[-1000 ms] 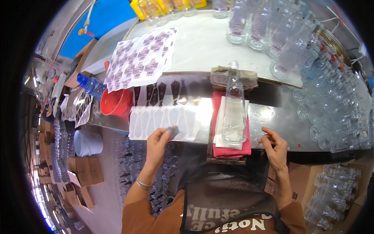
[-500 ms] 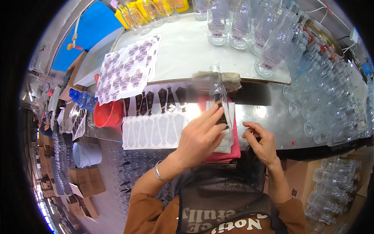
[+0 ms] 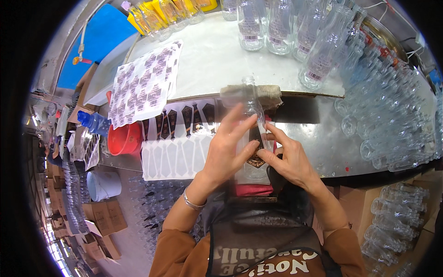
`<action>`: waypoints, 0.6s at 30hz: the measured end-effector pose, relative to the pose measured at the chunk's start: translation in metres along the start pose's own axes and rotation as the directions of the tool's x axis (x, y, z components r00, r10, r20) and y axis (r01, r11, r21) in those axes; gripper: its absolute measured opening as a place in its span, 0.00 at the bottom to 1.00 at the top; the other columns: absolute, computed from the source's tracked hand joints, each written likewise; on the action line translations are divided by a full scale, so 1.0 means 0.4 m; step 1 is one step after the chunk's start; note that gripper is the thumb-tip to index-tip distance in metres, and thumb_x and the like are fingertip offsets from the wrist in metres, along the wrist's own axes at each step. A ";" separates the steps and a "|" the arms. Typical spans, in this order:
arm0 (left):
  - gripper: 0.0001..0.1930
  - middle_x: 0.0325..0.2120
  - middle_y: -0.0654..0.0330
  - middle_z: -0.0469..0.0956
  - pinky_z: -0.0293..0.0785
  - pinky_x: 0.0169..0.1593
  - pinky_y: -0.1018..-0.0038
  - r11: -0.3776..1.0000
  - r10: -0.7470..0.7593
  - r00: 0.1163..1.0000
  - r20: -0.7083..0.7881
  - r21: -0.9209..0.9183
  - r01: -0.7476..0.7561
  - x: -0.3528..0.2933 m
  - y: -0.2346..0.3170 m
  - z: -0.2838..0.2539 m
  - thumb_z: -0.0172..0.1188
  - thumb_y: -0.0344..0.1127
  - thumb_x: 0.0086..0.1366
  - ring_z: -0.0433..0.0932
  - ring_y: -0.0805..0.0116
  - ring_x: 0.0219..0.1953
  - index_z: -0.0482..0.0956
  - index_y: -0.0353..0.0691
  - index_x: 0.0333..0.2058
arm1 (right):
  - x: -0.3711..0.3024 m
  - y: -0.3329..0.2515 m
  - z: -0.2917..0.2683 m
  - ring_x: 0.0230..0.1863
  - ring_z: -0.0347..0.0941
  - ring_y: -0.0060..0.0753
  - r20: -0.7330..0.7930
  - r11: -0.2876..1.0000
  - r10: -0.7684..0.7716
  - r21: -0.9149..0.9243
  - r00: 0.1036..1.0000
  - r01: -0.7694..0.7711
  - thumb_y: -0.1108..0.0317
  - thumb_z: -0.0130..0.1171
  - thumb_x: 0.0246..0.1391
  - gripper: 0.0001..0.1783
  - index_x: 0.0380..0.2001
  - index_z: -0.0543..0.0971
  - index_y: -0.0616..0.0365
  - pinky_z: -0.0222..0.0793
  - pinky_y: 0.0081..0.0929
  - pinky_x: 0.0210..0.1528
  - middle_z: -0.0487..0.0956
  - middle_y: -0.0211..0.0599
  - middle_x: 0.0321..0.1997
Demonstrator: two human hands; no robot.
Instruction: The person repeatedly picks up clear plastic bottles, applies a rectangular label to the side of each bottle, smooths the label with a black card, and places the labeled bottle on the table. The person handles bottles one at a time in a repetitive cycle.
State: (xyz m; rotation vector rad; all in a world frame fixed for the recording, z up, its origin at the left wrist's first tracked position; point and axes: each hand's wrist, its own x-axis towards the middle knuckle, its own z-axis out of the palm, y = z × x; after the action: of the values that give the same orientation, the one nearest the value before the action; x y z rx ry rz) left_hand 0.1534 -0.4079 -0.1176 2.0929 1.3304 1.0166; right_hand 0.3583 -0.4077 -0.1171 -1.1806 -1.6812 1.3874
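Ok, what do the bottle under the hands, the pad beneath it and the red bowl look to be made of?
The bottle looks like clear glass or hard plastic: see-through and glossy, with a dark label on it; the picture can't settle which. The pad looks like red cloth: matte and soft-edged. The red bowl looks like plastic: smooth, evenly coloured, slightly shiny. The left hand and right hand press the bottle.

Bottle (image 3: 253, 134) on the cloth (image 3: 253, 189) between both hands — label sheets (image 3: 177, 147) left, standing bottles (image 3: 281, 27) behind.

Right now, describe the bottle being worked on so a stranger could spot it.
On the metal bench, just ahead of the person's apron, a clear bottle lies on a red cloth. Unlike the upright bottles behind, it lies flat between both hands, with a dark label on it.
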 end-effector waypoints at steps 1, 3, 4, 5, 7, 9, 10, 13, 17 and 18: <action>0.29 0.66 0.40 0.63 0.74 0.59 0.61 1.000 0.010 1.000 -0.001 0.002 -0.010 -0.001 -0.003 0.002 0.69 0.32 0.60 0.75 0.47 0.58 0.76 0.43 0.61 | -0.003 0.014 0.005 0.35 0.84 0.32 -0.006 1.000 0.005 0.010 1.000 -0.005 0.60 0.67 0.59 0.40 0.67 0.63 0.70 0.78 0.29 0.38 0.80 0.56 0.55; 0.29 0.66 0.40 0.63 0.74 0.59 0.60 1.000 0.027 1.000 -0.004 0.007 -0.027 0.001 -0.005 0.002 0.69 0.32 0.60 0.75 0.46 0.59 0.76 0.43 0.61 | -0.003 0.014 0.006 0.35 0.84 0.31 -0.011 1.000 0.005 -0.011 1.000 -0.005 0.60 0.67 0.59 0.40 0.67 0.63 0.71 0.78 0.28 0.38 0.80 0.56 0.55; 0.29 0.66 0.40 0.63 0.74 0.59 0.60 0.999 0.032 0.999 -0.004 0.008 -0.032 0.001 -0.007 0.002 0.69 0.32 0.60 0.74 0.46 0.59 0.75 0.43 0.61 | -0.002 0.014 0.007 0.35 0.84 0.31 -0.013 1.000 0.005 -0.022 1.000 -0.005 0.60 0.67 0.59 0.40 0.67 0.63 0.71 0.77 0.28 0.38 0.80 0.56 0.55; 0.29 0.66 0.40 0.63 0.74 0.59 0.60 0.999 0.038 0.999 -0.006 0.010 -0.038 0.002 -0.008 0.002 0.69 0.32 0.60 0.74 0.46 0.59 0.75 0.43 0.62 | -0.001 0.013 0.006 0.34 0.84 0.30 -0.010 1.000 0.006 -0.022 1.000 -0.006 0.60 0.67 0.59 0.40 0.67 0.63 0.71 0.77 0.27 0.37 0.80 0.56 0.55; 0.29 0.66 0.40 0.63 0.74 0.59 0.60 1.000 0.025 1.000 -0.005 -0.009 -0.025 0.003 -0.008 0.001 0.69 0.32 0.60 0.74 0.46 0.60 0.75 0.43 0.62 | 0.001 0.011 0.005 0.34 0.84 0.30 -0.003 1.000 0.008 -0.022 1.000 -0.008 0.60 0.67 0.59 0.40 0.67 0.63 0.71 0.77 0.27 0.37 0.80 0.55 0.54; 0.29 0.66 0.40 0.63 0.74 0.59 0.60 1.000 0.028 1.000 -0.005 -0.010 -0.029 0.003 -0.008 0.001 0.69 0.32 0.60 0.74 0.46 0.60 0.75 0.43 0.62 | 0.001 0.012 0.006 0.34 0.83 0.29 -0.008 1.000 0.007 -0.023 1.000 -0.007 0.61 0.67 0.59 0.40 0.67 0.63 0.71 0.77 0.26 0.37 0.80 0.55 0.54; 0.29 0.66 0.40 0.63 0.74 0.59 0.61 0.999 0.037 0.999 -0.005 -0.002 -0.037 0.003 -0.009 0.000 0.69 0.31 0.60 0.74 0.46 0.60 0.75 0.42 0.61 | 0.002 0.014 0.007 0.34 0.83 0.29 -0.009 1.000 0.006 -0.023 1.000 -0.007 0.61 0.67 0.59 0.40 0.67 0.63 0.71 0.77 0.26 0.37 0.80 0.55 0.54; 0.30 0.67 0.39 0.62 0.73 0.60 0.60 1.000 0.015 1.000 -0.006 -0.007 -0.015 0.002 -0.005 -0.003 0.69 0.31 0.60 0.72 0.45 0.61 0.74 0.42 0.62 | 0.002 0.028 0.010 0.35 0.83 0.27 -0.012 1.000 0.002 -0.023 1.000 -0.002 0.61 0.68 0.59 0.40 0.68 0.63 0.69 0.77 0.26 0.37 0.80 0.54 0.55; 0.39 0.69 0.38 0.60 0.62 0.68 0.59 0.970 -0.134 0.991 0.013 -0.203 0.134 -0.028 -0.003 0.005 0.70 0.32 0.59 0.61 0.42 0.70 0.64 0.37 0.68 | -0.022 0.036 -0.003 0.36 0.82 0.25 0.011 1.000 0.009 -0.015 1.000 -0.009 0.62 0.68 0.58 0.41 0.69 0.62 0.65 0.76 0.24 0.38 0.78 0.54 0.59; 0.42 0.69 0.38 0.60 0.61 0.69 0.59 0.939 -0.192 0.981 0.030 -0.284 0.192 -0.047 0.004 0.007 0.71 0.33 0.59 0.61 0.44 0.71 0.61 0.35 0.69 | -0.037 0.039 -0.004 0.38 0.82 0.28 0.000 0.998 -0.005 -0.066 1.000 0.005 0.62 0.68 0.56 0.41 0.68 0.64 0.66 0.77 0.26 0.39 0.79 0.52 0.58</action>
State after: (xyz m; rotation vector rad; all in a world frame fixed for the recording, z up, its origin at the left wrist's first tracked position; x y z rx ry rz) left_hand 0.1516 -0.4254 -0.1247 1.7151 1.2729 1.0516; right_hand 0.3690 -0.4201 -0.1312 -1.2122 -1.7409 1.3373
